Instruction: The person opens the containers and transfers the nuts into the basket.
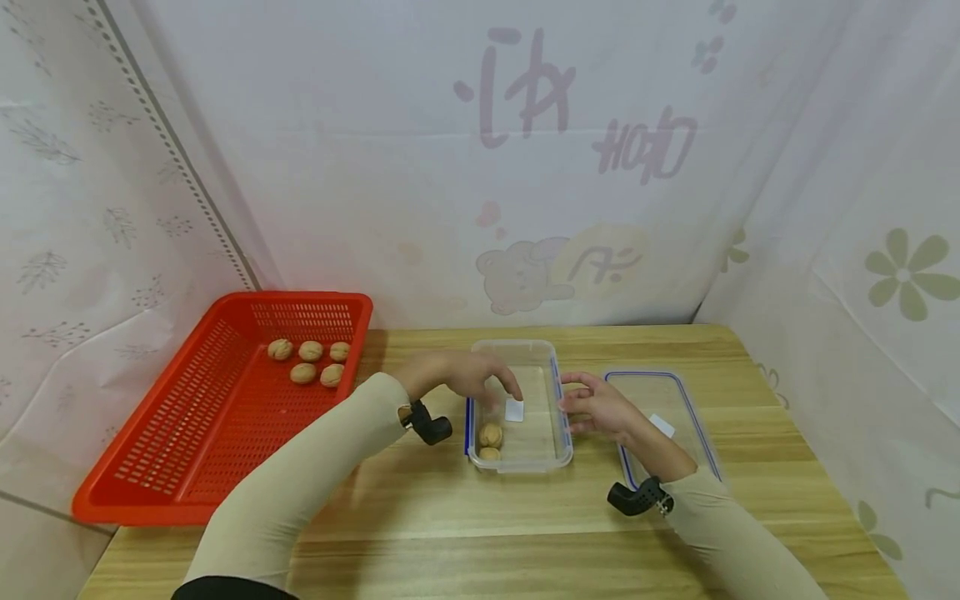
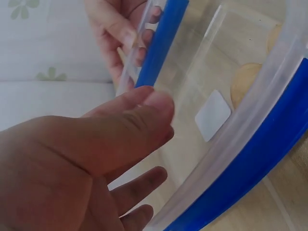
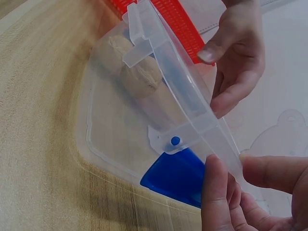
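Observation:
A clear plastic food container with blue side clips stands uncovered on the table. Two walnuts lie in its near left corner, close to a small white square. My left hand hovers over the container's left side, fingers loosely bent, with nothing seen between thumb and fingertips in the right wrist view. On the container's right wall, my right hand pinches the rim, its thumb at the top edge and the other fingers outside, beside a blue clip.
To the left, a red plastic basket holds several walnuts toward its far right end. A clear lid with a blue seal lies right of the container, partly under my right forearm. White printed curtains hang behind the wooden table.

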`<control>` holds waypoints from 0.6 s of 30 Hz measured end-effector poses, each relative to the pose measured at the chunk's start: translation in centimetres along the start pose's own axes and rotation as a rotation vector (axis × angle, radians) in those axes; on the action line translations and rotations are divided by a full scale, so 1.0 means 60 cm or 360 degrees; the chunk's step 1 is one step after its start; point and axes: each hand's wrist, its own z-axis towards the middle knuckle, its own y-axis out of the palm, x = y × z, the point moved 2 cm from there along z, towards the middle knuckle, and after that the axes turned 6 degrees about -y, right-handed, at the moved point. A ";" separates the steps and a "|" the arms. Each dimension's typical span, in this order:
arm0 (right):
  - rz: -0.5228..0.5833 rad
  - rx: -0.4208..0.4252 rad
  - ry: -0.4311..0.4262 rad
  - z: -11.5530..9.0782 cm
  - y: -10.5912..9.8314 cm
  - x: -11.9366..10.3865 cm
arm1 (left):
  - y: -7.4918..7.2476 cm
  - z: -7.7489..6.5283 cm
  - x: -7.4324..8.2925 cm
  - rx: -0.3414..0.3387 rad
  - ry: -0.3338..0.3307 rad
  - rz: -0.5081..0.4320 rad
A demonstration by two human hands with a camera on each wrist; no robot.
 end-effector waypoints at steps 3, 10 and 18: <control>0.0003 0.0000 0.0007 0.000 0.000 0.000 | 0.004 0.009 0.006 -0.0078 -0.0011 0.0057; 0.0009 0.0002 0.0006 -0.001 0.001 -0.003 | 0.013 0.022 0.015 -0.0210 -0.0088 0.0114; 0.0008 -0.0004 0.0001 0.002 0.001 -0.001 | 0.024 0.024 0.010 -0.0264 -0.0255 0.0096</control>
